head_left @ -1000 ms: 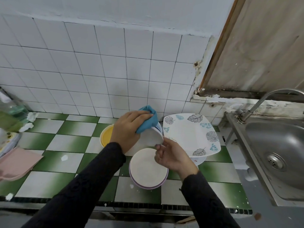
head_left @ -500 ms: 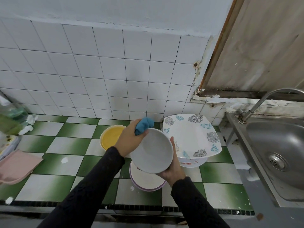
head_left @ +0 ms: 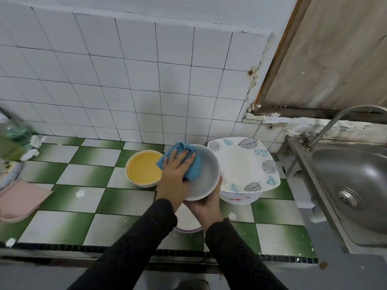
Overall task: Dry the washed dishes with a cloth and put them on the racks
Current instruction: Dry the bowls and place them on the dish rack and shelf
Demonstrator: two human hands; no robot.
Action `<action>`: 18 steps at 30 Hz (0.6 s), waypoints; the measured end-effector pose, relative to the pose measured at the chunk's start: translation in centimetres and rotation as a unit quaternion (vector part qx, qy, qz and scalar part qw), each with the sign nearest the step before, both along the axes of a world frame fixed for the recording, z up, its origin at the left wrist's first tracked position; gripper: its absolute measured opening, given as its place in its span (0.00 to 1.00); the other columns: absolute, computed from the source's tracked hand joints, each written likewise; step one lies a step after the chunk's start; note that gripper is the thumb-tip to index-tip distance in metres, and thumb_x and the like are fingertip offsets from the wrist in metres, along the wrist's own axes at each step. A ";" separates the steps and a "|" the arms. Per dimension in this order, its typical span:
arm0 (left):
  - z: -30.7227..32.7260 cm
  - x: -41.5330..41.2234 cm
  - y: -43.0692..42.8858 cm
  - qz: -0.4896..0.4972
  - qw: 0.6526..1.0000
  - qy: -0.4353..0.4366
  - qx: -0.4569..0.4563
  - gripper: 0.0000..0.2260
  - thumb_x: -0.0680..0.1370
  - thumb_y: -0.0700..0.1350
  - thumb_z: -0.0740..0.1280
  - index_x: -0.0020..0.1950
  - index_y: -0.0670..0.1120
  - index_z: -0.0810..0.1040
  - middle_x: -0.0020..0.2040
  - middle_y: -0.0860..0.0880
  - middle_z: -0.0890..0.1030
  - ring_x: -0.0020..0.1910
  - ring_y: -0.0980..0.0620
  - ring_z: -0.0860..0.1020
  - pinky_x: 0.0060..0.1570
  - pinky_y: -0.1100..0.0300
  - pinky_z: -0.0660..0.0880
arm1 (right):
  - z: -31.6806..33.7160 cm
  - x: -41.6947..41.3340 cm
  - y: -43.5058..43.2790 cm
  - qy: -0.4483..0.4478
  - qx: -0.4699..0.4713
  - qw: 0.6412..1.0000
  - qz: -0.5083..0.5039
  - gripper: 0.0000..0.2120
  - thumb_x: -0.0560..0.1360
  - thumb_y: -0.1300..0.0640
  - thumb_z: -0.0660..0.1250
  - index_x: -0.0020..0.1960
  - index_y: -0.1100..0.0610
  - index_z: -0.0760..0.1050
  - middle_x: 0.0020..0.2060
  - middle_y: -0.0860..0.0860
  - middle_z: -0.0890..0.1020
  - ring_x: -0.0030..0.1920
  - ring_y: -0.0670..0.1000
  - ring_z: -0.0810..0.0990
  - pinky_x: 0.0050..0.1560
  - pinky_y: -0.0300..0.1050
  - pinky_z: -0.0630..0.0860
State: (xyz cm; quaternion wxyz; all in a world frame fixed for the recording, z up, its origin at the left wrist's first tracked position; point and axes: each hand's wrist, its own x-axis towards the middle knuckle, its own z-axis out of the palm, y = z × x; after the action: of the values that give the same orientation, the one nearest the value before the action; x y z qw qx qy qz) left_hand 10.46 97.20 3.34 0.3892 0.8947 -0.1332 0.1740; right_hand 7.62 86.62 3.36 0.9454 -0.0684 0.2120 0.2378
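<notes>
Left hand (head_left: 176, 174), fingers flat, now presses cloth (head_left: 193, 169) inside bowl (head_left: 206, 176), off 11 o'clock rim; right hand (head_left: 206, 208) apparently cups bowl underneath. I reckon interior drying begun.

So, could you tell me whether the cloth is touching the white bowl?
Touching. The head view shows the left hand pressing the cloth flat against the inside of the white bowl, with no gap between them.

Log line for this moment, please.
step: drying bowl | left hand: presses cloth inside bowl | right hand: holds bowl from below | nearby: yellow bowl, leaf plate on counter
</notes>
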 end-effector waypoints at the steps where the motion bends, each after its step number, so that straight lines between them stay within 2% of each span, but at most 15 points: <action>1: -0.3 0.1 0.1 -0.017 0.998 0.017 0.061 0.28 0.75 0.34 0.63 0.76 0.48 0.67 0.76 0.47 0.66 0.78 0.44 0.56 0.76 0.51 0.45 | 0.0 -0.1 0.1 -0.005 -0.004 1.000 0.005 0.40 0.71 0.32 0.69 0.69 0.63 0.75 0.66 0.67 0.77 0.67 0.67 0.73 0.69 0.67 0.69; 3: -0.5 0.1 0.1 -0.037 0.988 0.085 0.126 0.29 0.79 0.39 0.62 0.79 0.50 0.58 0.80 0.50 0.57 0.80 0.46 0.46 0.74 0.55 0.35 | -0.2 -0.1 0.0 -0.002 -0.019 1.000 0.016 0.40 0.72 0.31 0.67 0.69 0.63 0.75 0.67 0.67 0.76 0.70 0.66 0.71 0.74 0.66 0.62; 5: -0.6 0.0 0.3 -0.070 0.971 0.157 0.167 0.30 0.82 0.41 0.59 0.80 0.52 0.51 0.81 0.52 0.50 0.80 0.48 0.42 0.72 0.56 0.33 | -0.1 -0.3 -0.2 0.002 -0.049 0.999 0.019 0.39 0.72 0.31 0.66 0.68 0.62 0.74 0.66 0.67 0.77 0.69 0.66 0.72 0.74 0.66 0.61; 8: -0.2 -0.5 0.0 -0.129 0.951 0.259 0.105 0.30 0.82 0.41 0.57 0.81 0.53 0.48 0.81 0.52 0.48 0.80 0.51 0.43 0.74 0.57 0.38 | -0.2 -0.3 0.0 0.004 -0.082 0.996 0.014 0.36 0.73 0.32 0.66 0.66 0.61 0.76 0.63 0.66 0.79 0.67 0.65 0.75 0.72 0.67 0.66; 10: 0.1 -1.0 -0.3 -0.156 0.940 0.301 0.042 0.27 0.84 0.44 0.57 0.80 0.55 0.49 0.81 0.53 0.49 0.80 0.52 0.46 0.76 0.55 0.43 | -0.2 -0.3 0.2 0.005 -0.098 0.995 -0.004 0.34 0.74 0.33 0.67 0.67 0.59 0.76 0.61 0.64 0.82 0.62 0.64 0.80 0.66 0.66 0.74; 12: 0.3 -1.4 -0.4 -0.176 0.927 0.332 0.014 0.26 0.84 0.49 0.58 0.80 0.57 0.53 0.80 0.54 0.55 0.79 0.51 0.53 0.78 0.52 0.49 | -0.4 -0.2 0.2 0.001 -0.114 0.993 -0.033 0.30 0.75 0.36 0.68 0.67 0.56 0.76 0.58 0.63 0.83 0.57 0.64 0.83 0.59 0.66 0.78; 15: 0.6 -1.9 0.6 -0.193 0.896 0.398 -0.033 0.21 0.82 0.55 0.61 0.75 0.59 0.65 0.71 0.51 0.73 0.70 0.50 0.71 0.74 0.48 0.63 | -0.7 0.2 -0.4 -0.008 -0.119 0.992 -0.045 0.31 0.75 0.36 0.69 0.71 0.53 0.72 0.60 0.63 0.82 0.63 0.65 0.79 0.60 0.67 0.78; 16: 0.9 -1.9 1.0 -0.201 0.887 0.414 -0.041 0.19 0.80 0.57 0.61 0.71 0.60 0.69 0.67 0.51 0.77 0.66 0.51 0.74 0.72 0.48 0.67 | -0.9 0.3 -0.6 -0.006 -0.120 0.992 -0.047 0.32 0.75 0.36 0.69 0.72 0.53 0.72 0.61 0.63 0.81 0.63 0.65 0.78 0.59 0.67 0.79; 18: 1.7 -1.8 1.6 -0.217 0.884 0.415 0.000 0.16 0.81 0.57 0.61 0.69 0.59 0.71 0.62 0.51 0.79 0.62 0.51 0.76 0.69 0.49 0.70 | -1.1 0.4 -0.9 -0.004 -0.114 0.993 -0.042 0.35 0.74 0.34 0.70 0.74 0.52 0.70 0.64 0.64 0.79 0.63 0.66 0.78 0.57 0.67 0.79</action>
State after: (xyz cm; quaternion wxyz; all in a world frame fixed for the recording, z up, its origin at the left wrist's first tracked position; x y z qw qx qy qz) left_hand 8.68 98.82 5.05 0.4371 0.8337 -0.1502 -0.3021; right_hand 7.98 85.76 2.28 0.9414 -0.1678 0.2369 0.1718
